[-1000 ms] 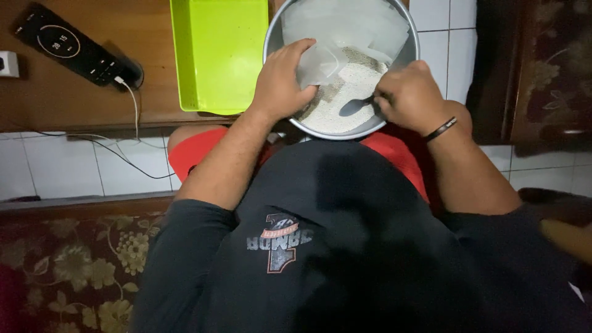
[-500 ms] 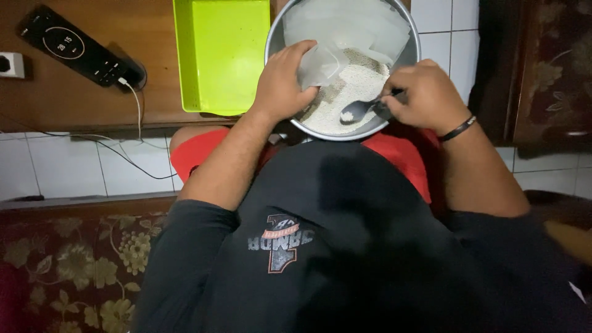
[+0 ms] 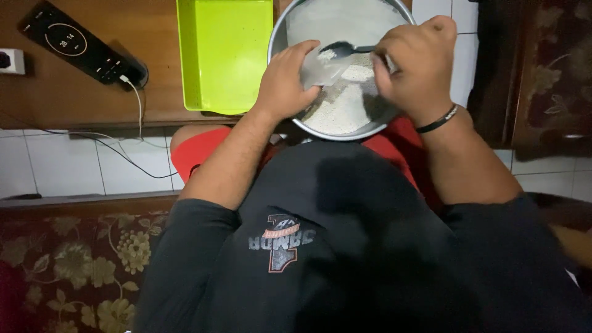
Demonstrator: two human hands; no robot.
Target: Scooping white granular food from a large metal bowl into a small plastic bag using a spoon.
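Note:
A round metal bowl (image 3: pixel 280 34) rests on my lap and holds white grains (image 3: pixel 345 108). My left hand (image 3: pixel 283 80) grips a small clear plastic bag (image 3: pixel 324 71) over the bowl. My right hand (image 3: pixel 410 61) holds a metal spoon (image 3: pixel 342 48), its scoop lifted with grains at the bag's mouth. A dark band circles my right wrist.
A lime-green plastic tray (image 3: pixel 222 55) lies left of the bowl on a brown wooden surface (image 3: pixel 74 92). A black phone (image 3: pixel 77 49) with a white cable lies at the far left beside a wall socket (image 3: pixel 9 61). White floor tiles and a floral carpet (image 3: pixel 74 259) lie below.
The spoon has risen from the grains in the bowl up to the bag's opening. My right hand moved up and right; my left hand kept hold of the bag.

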